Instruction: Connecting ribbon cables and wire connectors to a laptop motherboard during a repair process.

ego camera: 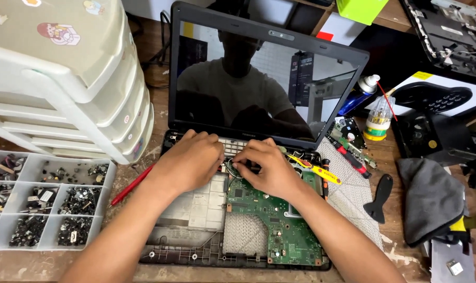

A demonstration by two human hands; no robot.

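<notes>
**Both hands meet at the rear of an opened laptop base**

The left hand [191,157] and right hand [267,167] meet at centre frame, above the green motherboard [272,220] in the stripped laptop chassis [196,246]. Between their fingertips lies a small ring-shaped part or cable loop [234,169], nearer the right hand, whose grip is narrow, pinched on it. The left grip is curled, resting beside it; whether it holds anything cannot be told. A yellow-handled tool [316,170] lies just right.
</notes>
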